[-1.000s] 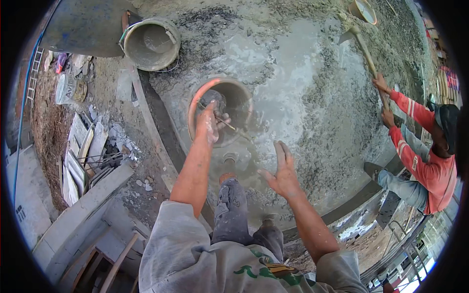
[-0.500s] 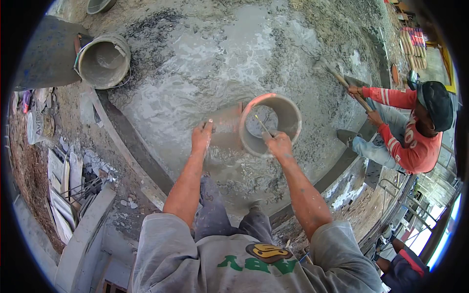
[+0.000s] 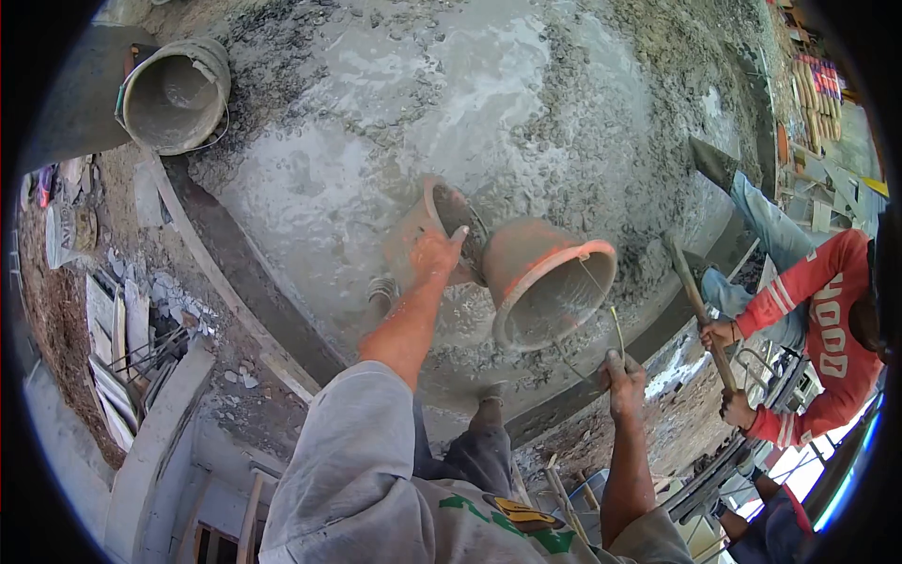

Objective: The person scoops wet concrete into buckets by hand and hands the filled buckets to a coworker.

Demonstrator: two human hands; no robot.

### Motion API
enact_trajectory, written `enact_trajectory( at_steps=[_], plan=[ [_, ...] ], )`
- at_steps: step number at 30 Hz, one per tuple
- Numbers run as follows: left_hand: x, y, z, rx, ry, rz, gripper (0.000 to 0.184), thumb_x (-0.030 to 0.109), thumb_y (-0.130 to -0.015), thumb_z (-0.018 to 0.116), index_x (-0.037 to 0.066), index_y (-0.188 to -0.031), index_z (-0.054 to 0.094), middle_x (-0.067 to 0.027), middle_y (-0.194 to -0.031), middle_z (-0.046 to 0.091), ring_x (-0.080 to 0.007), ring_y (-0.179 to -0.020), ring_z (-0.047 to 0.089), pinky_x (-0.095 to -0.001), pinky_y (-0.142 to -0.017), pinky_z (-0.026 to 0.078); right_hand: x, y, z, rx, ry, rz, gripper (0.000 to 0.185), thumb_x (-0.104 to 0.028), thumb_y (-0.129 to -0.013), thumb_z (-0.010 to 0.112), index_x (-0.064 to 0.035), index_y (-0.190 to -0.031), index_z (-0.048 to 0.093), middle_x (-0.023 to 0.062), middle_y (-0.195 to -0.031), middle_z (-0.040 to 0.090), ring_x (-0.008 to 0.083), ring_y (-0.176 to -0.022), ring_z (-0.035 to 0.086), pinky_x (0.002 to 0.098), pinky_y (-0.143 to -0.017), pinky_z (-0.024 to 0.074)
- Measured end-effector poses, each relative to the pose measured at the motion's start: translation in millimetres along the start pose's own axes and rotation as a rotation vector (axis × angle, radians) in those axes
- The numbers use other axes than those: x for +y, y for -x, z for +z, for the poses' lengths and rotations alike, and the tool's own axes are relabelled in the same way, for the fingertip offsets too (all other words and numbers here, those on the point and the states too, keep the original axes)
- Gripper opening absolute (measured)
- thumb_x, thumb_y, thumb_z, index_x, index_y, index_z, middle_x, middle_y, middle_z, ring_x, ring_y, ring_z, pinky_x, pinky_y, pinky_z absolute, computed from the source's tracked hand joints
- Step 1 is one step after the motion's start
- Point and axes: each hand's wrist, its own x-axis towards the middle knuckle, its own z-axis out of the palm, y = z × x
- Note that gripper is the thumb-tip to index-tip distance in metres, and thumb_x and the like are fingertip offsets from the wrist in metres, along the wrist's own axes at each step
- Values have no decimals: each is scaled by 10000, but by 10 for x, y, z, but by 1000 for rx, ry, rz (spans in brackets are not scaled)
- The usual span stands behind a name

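Two orange, cement-smeared buckets stand side by side in front of me. My left hand (image 3: 437, 252) is closed at the rim of the left bucket (image 3: 406, 240), thumb on top; some of its fingers are hidden. The right bucket (image 3: 515, 265) tilts with its mouth toward the lower right. Its thin wire handle (image 3: 575, 365) is stretched out to my right hand (image 3: 624, 383), which is closed on it. Inside, the right bucket looks grey and coated. Wet grey concrete mix (image 3: 451, 103) spreads beneath and beyond both buckets.
At the right a co-worker in a red shirt (image 3: 827, 310) grips a long wooden handle (image 3: 697, 305). A grey bucket (image 3: 176, 99) lies tipped beside a dark drum (image 3: 85, 89) at upper left. Rubble and broken boards (image 3: 127, 329) lie left, beyond a curved edging strip (image 3: 225, 273).
The left bucket has tipped up, its mouth now showing. My right hand has drawn the right bucket's handle rightward and toward me, tilting that bucket. The co-worker has shifted closer with the tool.
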Motion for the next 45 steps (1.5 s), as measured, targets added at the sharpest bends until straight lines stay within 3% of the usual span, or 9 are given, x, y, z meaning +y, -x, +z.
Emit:
enact_trajectory(
  at_steps=[9, 13, 19, 22, 28, 29, 36, 40, 45],
  plan=[
    [-839, -268, -120, 350, 460, -27, 375, 150, -635, 644, -1, -963, 540, -241, -913, 612, -414, -892, 583, -449, -772, 449, 430, -11, 320, 57, 116, 28, 343, -286, -837, 605, 0, -651, 567, -9, -529, 446, 76, -515, 390, 271, -470, 323],
    [-1895, -462, -832, 519, 448, 212, 380, 106, -683, 710, -42, -985, 533, -190, -853, 595, -299, -767, 582, -366, -722, 448, 420, -48, 435, -9, 229, 37, 357, -331, -824, 595, 3, -698, 597, 44, -552, 513, 122, -546, 450, 312, -529, 383],
    [-1134, -150, -1714, 906, 6, 284, 485, 265, -812, 630, -34, -1171, 498, -213, -1126, 540, -279, -1034, 533, -367, -869, 415, 136, -94, 872, -194, 130, 87, 467, -451, -833, 559, -10, -689, 611, 55, -563, 531, 162, -570, 491, 334, -567, 408],
    [-897, -446, -1261, 401, 677, 301, 577, 355, -848, 593, -35, -1244, 436, -197, -1279, 455, -282, -1177, 441, -344, -953, 355, -4, -161, 902, -417, 52, 139, 486, -474, -840, 548, -32, -649, 619, 48, -551, 514, 155, -562, 485, 306, -541, 390],
    [-643, -979, -363, -343, 927, -212, 780, 611, -816, 488, 3, -1300, 414, -136, -1299, 452, -275, -1190, 417, -420, -989, 295, 488, -970, 767, -414, -192, 35, 530, -482, -874, 494, -25, -628, 600, 25, -534, 510, 104, -538, 453, 266, -539, 362],
    [-650, -1030, -282, -386, 811, -64, 925, 742, -764, 380, -3, -1313, 397, -159, -1303, 439, -271, -1204, 395, -446, -993, 270, 791, -1244, 1004, -384, -262, -33, 531, -485, -877, 485, -26, -636, 603, 29, -554, 523, 109, -557, 459, 267, -560, 369],
    [-565, -1201, 695, 195, 378, 363, 794, 648, -792, 480, -53, -1164, 508, -181, -1143, 538, -288, -1072, 482, -374, -929, 339, 1770, -2079, 2350, -271, -498, 71, 430, -393, -893, 511, -63, -619, 544, -15, -566, 476, 115, -576, 419, 273, -574, 342],
    [-136, -1007, 1246, 604, 387, 241, 782, 586, -817, 500, -122, -1148, 463, -241, -1148, 509, -295, -1059, 488, -370, -943, 347, 2385, -2264, 2227, -234, -885, 142, 401, -354, -880, 545, -76, -593, 524, -63, -535, 400, 72, -519, 337, 260, -485, 293],
    [127, -752, 1897, 449, 173, 427, 717, 580, -829, 468, -94, -1068, 513, -228, -1008, 563, -291, -946, 527, -367, -857, 403, 3912, -2296, 1831, -230, -1150, 133, 384, -283, -875, 573, -106, -551, 469, -94, -536, 353, 33, -511, 268, 246, -453, 202]
  ],
)
